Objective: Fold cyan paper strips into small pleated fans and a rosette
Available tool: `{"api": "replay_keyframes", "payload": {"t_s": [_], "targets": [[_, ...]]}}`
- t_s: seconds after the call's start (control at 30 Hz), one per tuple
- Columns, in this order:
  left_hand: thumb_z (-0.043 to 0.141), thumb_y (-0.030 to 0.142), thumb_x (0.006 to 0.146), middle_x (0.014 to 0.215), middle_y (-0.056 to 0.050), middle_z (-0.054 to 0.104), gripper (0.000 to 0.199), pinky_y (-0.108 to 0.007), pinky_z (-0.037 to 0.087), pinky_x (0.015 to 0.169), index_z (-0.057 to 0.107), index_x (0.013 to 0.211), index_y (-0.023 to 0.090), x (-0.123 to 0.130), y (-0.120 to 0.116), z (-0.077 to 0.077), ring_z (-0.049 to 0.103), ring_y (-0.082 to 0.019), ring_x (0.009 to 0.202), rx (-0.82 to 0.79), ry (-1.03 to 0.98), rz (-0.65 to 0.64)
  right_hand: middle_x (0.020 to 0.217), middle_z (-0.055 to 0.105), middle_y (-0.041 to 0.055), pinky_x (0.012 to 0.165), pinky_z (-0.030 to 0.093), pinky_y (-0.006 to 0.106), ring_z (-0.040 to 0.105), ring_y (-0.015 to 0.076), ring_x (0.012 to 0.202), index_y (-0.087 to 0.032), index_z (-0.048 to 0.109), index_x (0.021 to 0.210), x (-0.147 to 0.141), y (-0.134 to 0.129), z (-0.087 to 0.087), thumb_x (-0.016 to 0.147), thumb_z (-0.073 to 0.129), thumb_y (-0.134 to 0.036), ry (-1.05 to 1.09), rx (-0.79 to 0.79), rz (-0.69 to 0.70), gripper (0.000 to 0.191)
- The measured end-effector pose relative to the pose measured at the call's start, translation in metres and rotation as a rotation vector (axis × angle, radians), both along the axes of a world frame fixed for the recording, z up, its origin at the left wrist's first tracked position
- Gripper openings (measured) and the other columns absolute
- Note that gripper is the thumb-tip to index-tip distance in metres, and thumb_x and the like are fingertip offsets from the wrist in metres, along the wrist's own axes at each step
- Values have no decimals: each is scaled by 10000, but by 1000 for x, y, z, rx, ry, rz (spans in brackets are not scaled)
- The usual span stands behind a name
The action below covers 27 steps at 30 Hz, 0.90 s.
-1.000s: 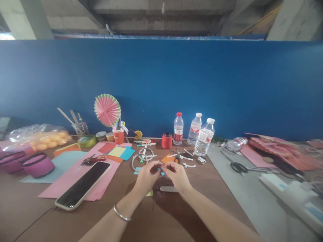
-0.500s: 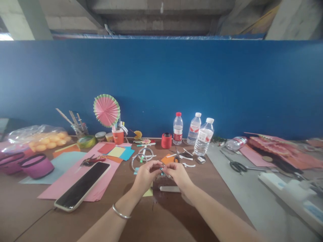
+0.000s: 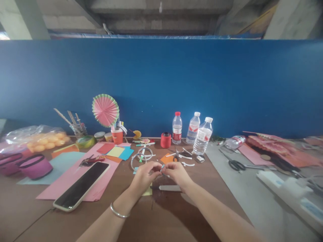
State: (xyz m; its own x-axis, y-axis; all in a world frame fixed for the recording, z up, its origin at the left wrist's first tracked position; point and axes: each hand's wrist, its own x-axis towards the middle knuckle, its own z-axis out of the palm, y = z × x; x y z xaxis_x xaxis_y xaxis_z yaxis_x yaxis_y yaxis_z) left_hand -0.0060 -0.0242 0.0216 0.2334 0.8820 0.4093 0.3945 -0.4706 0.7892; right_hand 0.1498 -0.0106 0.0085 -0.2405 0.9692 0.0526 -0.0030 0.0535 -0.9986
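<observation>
My left hand and my right hand meet over the brown table, fingertips pinched together. Between them is a small piece of blue paper, mostly covered by the fingers. Both hands grip it. Beneath the hands lies a tool with a pale flat handle, its left end dark and partly hidden. A scrap of yellow paper sits below my left hand. Just beyond are clear rings, an orange paper square and black-handled scissors.
A phone rests on pink paper at left. Water bottles and a red thread spool stand at the back. A paper fan rises from a red cup. At right lies a power strip.
The fingertips have shifted slightly around the blue paper, and a bit of it now shows above them. The whole view has drifted a little; the other things lie as before.
</observation>
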Motion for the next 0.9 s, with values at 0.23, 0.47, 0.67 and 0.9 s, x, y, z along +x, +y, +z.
{"api": "replay_keyframes", "payload": {"t_s": [0.23, 0.47, 0.67, 0.9], "targets": [[606, 292, 702, 798, -22, 678, 143, -235, 442, 688, 659, 823, 235, -1, -2, -1, 602, -167, 731, 56, 52, -14, 473, 489, -41, 474, 244, 214, 342, 70, 457, -150, 619, 534, 0, -1, 1, 574, 645, -288, 58, -72, 19, 146], [592, 289, 722, 807, -21, 679, 142, -236, 441, 695, 658, 840, 243, -2, -2, -2, 604, -166, 742, 118, 77, -19, 487, 494, -43, 496, 245, 216, 351, 71, 474, -150, 628, 566, 1, -1, -1, 598, 644, -289, 98, -73, 37, 143], [596, 285, 725, 807, -19, 680, 141, -229, 433, 694, 654, 845, 238, -3, -1, -2, 603, -164, 747, 161, 110, -22, 489, 498, -42, 498, 247, 216, 345, 67, 473, -143, 626, 573, 1, -2, 0, 595, 627, -253, 75, -88, 20, 112], [571, 290, 753, 814, -9, 671, 138, -230, 430, 698, 633, 858, 227, -5, -1, -5, 595, -149, 750, 179, 139, -32, 471, 493, -47, 485, 257, 211, 353, 67, 463, -146, 632, 567, 1, -2, 2, 578, 607, -239, -13, -75, 13, 96]]}}
